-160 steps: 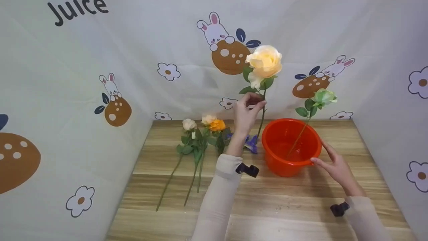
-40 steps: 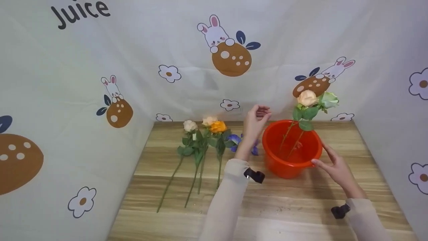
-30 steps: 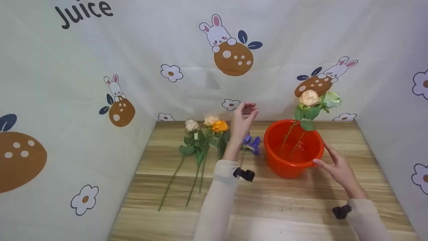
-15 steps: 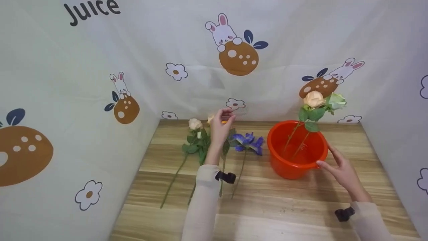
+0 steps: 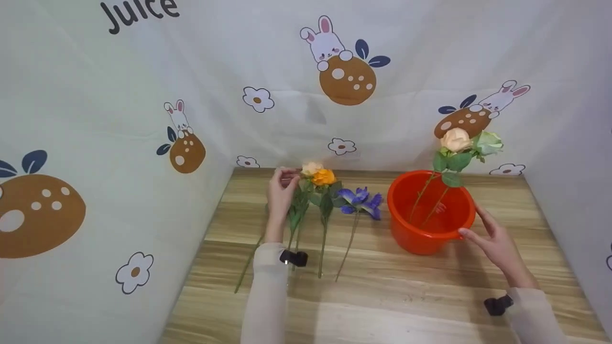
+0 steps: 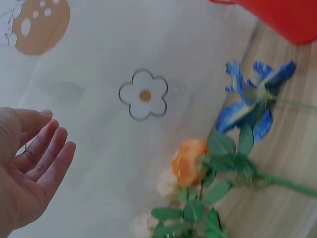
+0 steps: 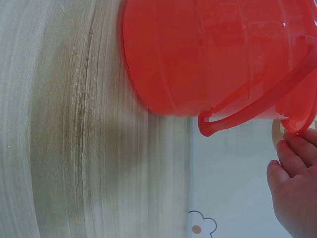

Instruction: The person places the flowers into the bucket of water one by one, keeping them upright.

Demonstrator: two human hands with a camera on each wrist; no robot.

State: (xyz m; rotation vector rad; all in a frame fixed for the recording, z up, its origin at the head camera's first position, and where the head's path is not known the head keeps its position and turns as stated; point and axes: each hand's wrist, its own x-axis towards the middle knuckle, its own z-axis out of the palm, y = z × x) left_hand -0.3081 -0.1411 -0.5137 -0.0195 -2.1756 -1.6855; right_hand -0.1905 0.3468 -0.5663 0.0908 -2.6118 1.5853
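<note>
Leftward is where the left hand (image 5: pixel 280 195) has gone since the earlier frame, from over the orange bloom to the far left of the loose flowers; the bucket and the right hand keep their places. Its fingers are loosely bent with nothing between them, hovering at the blooms, perhaps because they are easiest to get at from above. One stem (image 5: pixel 247 267) lies beyond the sleeve, its bloom hidden behind the hand. Next come a cream rose (image 5: pixel 312 168) and an orange rose (image 5: pixel 326 177), heads together by the wall, stems pointing toward the person, then a purple iris (image 5: pixel 361 200) just beside the bucket. Lying side by side on the worktop (image 5: pixel 373 306), they look laid out for separate access. The red bucket (image 5: pixel 406 239) stands upright; a peach rose (image 5: pixel 455 140) and a green rose (image 5: pixel 488 143) slant out rightward, presumably propped by its wall. At its right, the right hand (image 5: pixel 499 246) grasps the rim, thumb at the edge and fingers outside, apparently as a steadying hold.
</note>
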